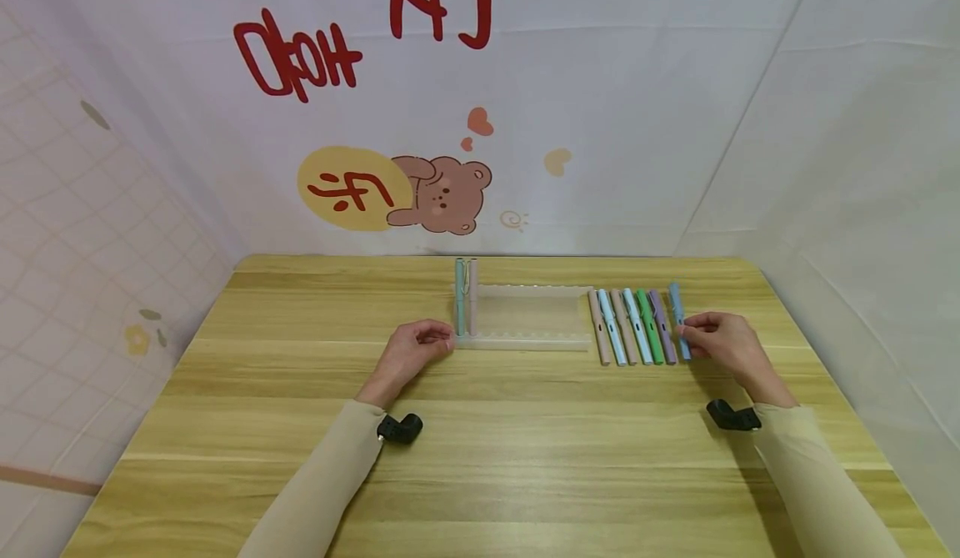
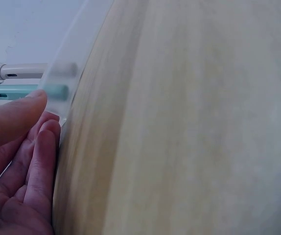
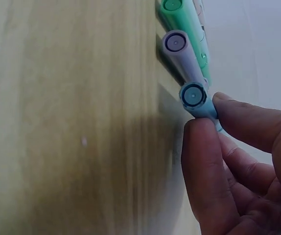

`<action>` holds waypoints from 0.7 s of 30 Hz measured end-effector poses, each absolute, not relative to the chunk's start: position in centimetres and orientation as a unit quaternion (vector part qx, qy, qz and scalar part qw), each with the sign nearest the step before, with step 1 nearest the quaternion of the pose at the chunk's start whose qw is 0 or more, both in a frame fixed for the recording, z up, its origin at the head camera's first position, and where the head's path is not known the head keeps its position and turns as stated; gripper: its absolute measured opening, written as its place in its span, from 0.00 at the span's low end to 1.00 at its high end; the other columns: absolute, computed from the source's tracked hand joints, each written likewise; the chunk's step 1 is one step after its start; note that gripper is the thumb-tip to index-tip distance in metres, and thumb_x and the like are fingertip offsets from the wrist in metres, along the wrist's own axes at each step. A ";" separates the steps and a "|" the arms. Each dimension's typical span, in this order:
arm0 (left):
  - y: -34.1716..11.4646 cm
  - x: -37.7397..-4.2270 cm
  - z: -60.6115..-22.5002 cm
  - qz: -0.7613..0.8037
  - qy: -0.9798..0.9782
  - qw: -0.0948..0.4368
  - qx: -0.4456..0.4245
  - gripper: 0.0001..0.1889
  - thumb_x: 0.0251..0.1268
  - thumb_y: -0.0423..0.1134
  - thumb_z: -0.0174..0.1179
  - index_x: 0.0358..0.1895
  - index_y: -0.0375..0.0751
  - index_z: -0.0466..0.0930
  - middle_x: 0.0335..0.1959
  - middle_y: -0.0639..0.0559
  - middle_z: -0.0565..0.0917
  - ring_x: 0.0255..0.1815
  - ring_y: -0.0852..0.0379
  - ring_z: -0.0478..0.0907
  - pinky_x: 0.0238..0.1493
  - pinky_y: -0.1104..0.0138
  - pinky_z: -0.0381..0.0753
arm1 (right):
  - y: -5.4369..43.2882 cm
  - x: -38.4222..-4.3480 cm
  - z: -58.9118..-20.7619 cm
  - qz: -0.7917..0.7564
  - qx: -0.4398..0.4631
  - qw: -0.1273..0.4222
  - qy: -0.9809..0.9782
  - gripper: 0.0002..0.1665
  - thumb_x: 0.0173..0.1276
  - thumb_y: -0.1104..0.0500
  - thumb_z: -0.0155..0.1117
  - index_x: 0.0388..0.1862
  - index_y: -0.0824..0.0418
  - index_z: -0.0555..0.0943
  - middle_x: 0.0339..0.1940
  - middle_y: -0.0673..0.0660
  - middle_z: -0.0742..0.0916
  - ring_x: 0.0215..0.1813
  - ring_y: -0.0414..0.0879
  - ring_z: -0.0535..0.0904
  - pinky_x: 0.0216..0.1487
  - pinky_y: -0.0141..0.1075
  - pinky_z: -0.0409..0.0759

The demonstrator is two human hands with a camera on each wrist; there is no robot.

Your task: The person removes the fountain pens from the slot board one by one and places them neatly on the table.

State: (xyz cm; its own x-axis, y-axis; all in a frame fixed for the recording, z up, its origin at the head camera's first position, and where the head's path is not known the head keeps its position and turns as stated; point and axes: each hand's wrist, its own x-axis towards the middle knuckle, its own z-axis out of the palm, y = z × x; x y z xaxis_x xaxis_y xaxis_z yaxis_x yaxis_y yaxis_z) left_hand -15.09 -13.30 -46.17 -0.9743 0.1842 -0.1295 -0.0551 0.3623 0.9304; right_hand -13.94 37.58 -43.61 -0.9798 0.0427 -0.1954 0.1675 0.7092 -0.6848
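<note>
A clear plastic pen rack (image 1: 525, 314) lies mid-table with a teal pen (image 1: 460, 295) and a beige pen (image 1: 472, 295) in its left slots. My left hand (image 1: 414, 346) touches the rack's left front corner; in the left wrist view its fingers (image 2: 37, 147) press the clear rack edge (image 2: 64, 88) below both pens. Right of the rack lie several pens in a row (image 1: 633, 326). My right hand (image 1: 722, 343) pinches the near end of the rightmost blue pen (image 1: 678, 318); the right wrist view shows thumb and finger around that blue pen (image 3: 195, 98), beside a purple pen (image 3: 177, 49) and a green pen (image 3: 177, 14).
The wooden table (image 1: 495, 458) is walled by a white cloth backdrop (image 1: 600, 124) at the back and sides. Black wrist camera mounts (image 1: 401, 429) sit on both forearms.
</note>
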 end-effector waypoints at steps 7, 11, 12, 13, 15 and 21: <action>-13.3 -15.1 -46.2 0.566 0.817 0.107 0.035 0.11 0.69 0.36 0.68 0.52 0.39 0.87 0.45 0.49 0.87 0.47 0.55 0.82 0.52 0.62 0.77 | 37.5 -14.1 -43.8 -0.372 0.063 0.087 0.922 0.32 0.78 0.47 0.63 0.59 0.77 0.79 0.42 0.62 0.89 0.35 0.41 0.85 0.34 0.34 0.82; -13.2 -15.2 -46.3 0.565 0.818 0.103 0.036 0.12 0.68 0.35 0.69 0.52 0.38 0.87 0.44 0.49 0.88 0.46 0.56 0.82 0.51 0.64 0.77 | 37.5 -14.1 -43.8 -0.376 0.068 0.089 0.920 0.32 0.77 0.47 0.65 0.59 0.76 0.80 0.41 0.61 0.89 0.35 0.41 0.85 0.35 0.34 0.83; -13.2 -15.2 -46.3 0.565 0.818 0.102 0.037 0.12 0.68 0.35 0.69 0.52 0.38 0.87 0.44 0.49 0.88 0.46 0.57 0.82 0.51 0.64 0.77 | 37.5 -14.1 -43.8 -0.376 0.067 0.089 0.920 0.32 0.77 0.47 0.65 0.59 0.76 0.80 0.42 0.61 0.89 0.35 0.41 0.85 0.35 0.34 0.83; -13.1 -15.2 -46.3 0.564 0.819 0.102 0.038 0.12 0.68 0.35 0.69 0.52 0.38 0.87 0.45 0.49 0.88 0.46 0.57 0.82 0.51 0.65 0.77 | 37.5 -14.1 -43.8 -0.376 0.066 0.090 0.920 0.32 0.77 0.47 0.65 0.59 0.76 0.80 0.42 0.61 0.89 0.35 0.41 0.85 0.35 0.34 0.83; -13.1 -15.2 -46.3 0.564 0.819 0.101 0.038 0.12 0.68 0.35 0.69 0.52 0.38 0.87 0.45 0.49 0.88 0.46 0.57 0.82 0.51 0.64 0.77 | 37.5 -14.1 -43.7 -0.375 0.066 0.093 0.920 0.32 0.77 0.47 0.65 0.59 0.76 0.80 0.44 0.62 0.89 0.36 0.42 0.85 0.36 0.34 0.83; -13.2 -15.1 -46.2 0.570 0.814 0.106 0.030 0.12 0.69 0.35 0.68 0.52 0.39 0.87 0.46 0.47 0.88 0.46 0.55 0.82 0.53 0.62 0.76 | 37.3 -14.1 -43.6 -0.374 0.065 0.102 0.920 0.34 0.76 0.46 0.65 0.61 0.76 0.79 0.47 0.66 0.88 0.38 0.43 0.86 0.37 0.35 0.84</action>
